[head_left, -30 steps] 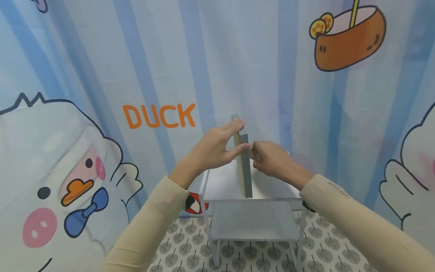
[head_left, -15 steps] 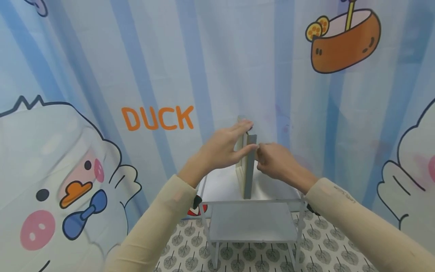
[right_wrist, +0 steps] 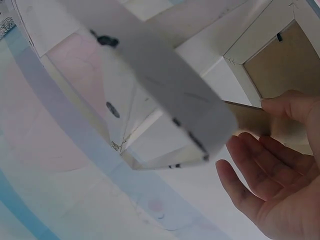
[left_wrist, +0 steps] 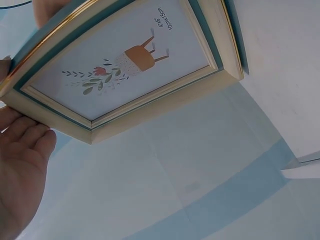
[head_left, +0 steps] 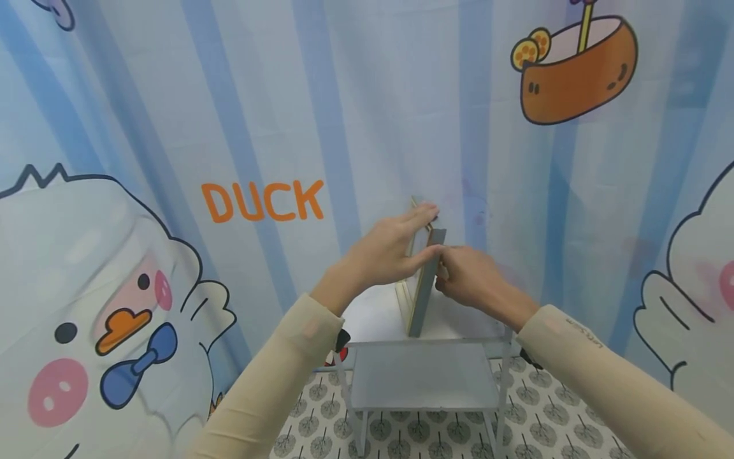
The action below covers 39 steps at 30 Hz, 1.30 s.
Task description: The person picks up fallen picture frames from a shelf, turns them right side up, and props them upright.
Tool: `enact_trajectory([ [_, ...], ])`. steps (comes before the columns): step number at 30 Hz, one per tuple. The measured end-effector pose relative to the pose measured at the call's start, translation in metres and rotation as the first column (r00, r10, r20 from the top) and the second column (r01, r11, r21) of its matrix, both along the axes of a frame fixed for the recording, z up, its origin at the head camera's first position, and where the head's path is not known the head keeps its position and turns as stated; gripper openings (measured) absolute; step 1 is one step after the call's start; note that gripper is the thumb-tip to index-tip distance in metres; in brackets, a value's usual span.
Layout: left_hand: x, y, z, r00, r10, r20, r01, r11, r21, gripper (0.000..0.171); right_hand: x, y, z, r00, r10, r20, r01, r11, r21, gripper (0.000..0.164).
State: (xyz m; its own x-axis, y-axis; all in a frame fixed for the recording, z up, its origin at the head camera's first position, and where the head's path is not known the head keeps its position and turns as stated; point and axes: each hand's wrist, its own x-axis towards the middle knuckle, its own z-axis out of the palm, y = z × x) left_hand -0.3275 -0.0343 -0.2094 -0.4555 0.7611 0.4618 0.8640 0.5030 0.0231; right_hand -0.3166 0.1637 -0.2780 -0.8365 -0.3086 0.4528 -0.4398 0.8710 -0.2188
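A picture frame (head_left: pixel 425 287) with a grey-green side edge stands on edge on a small white table (head_left: pixel 367 312), leaning to the right. In the left wrist view its cream and teal front surrounds a print of a flower vase (left_wrist: pixel 135 60). My left hand (head_left: pixel 384 252) holds the frame near the top, thumb on the near edge, fingers across the upper edge. Behind the frame, my right hand (head_left: pixel 473 274) is curled. The right wrist view shows it pinching a brown strip (right_wrist: pixel 245 117) between thumb and fingers, beside the frame's brown back panel (right_wrist: pixel 285 60).
The table has a lower shelf (head_left: pixel 424 376) and thin legs. A striped curtain (head_left: pixel 401 115) with cartoon ducks hangs close behind it. White parts with black marks (right_wrist: pixel 175 85) cross the right wrist view in front of the hand.
The frame's top has tilted to the right, and more of its front side shows. Both hands have shifted with it, the left more than the right, keeping their holds.
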Motion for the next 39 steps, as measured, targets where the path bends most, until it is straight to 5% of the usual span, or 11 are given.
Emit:
enact_trajectory([
  [19, -0.002, 0.011, 0.0, 1.0, -0.007, 0.011, 0.007, 0.999, -0.038, 0.07, 0.004, 0.0, -0.005, 0.997, -0.066, 0.045, 0.065, 0.998, 0.021, 0.036],
  [31, -0.004, 0.018, -0.003, 1.0, -0.007, 0.014, 0.008, 0.999, -0.049, 0.069, 0.004, 0.002, -0.012, 0.996, -0.073, 0.057, 0.075, 0.997, -0.022, 0.016],
  [39, 0.002, 0.021, -0.002, 0.996, 0.032, 0.083, -0.027, 0.998, -0.049, 0.074, 0.013, 0.007, -0.012, 0.997, -0.062, 0.038, 0.063, 0.998, -0.021, 0.03],
])
